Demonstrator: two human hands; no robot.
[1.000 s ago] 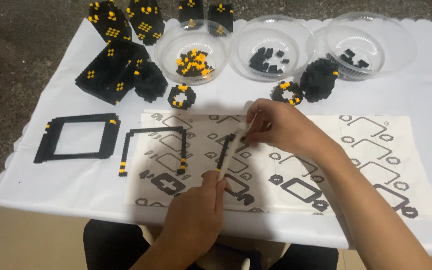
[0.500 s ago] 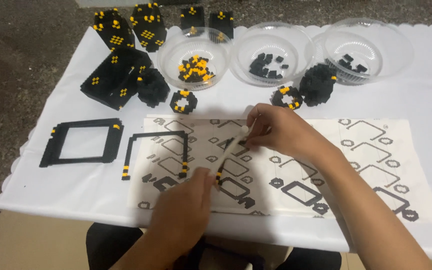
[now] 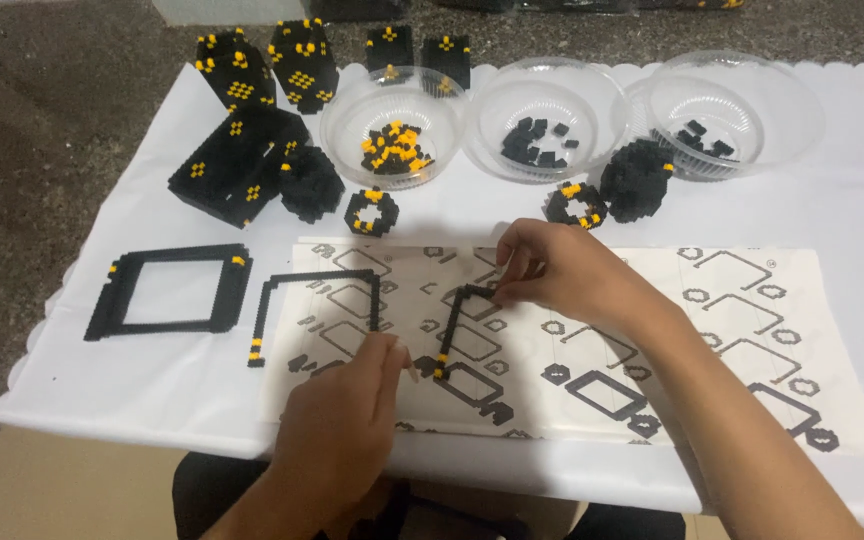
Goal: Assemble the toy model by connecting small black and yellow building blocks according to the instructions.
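A thin black brick strip (image 3: 455, 328) with a yellow end lies on the printed instruction sheet (image 3: 732, 330), bent into an L at its top. My right hand (image 3: 550, 275) pinches the strip's upper end between thumb and fingers. My left hand (image 3: 344, 425) rests on the sheet by the strip's lower yellow end, fingertips touching near it. A three-sided black frame (image 3: 312, 305) lies just left of the strip. A closed black square frame (image 3: 170, 292) lies farther left on the white cloth.
Three clear bowls stand at the back: one with yellow and black bricks (image 3: 393, 125), two with black bricks (image 3: 546, 118) (image 3: 730, 112). Built black and yellow blocks (image 3: 242, 160) cluster at the back left. Small ring pieces (image 3: 370, 211) (image 3: 576, 204) sit before the bowls.
The strip's upper end now carries a short sideways piece, forming an L. My left hand has slid down and left along the strip. The camera has shifted slightly.
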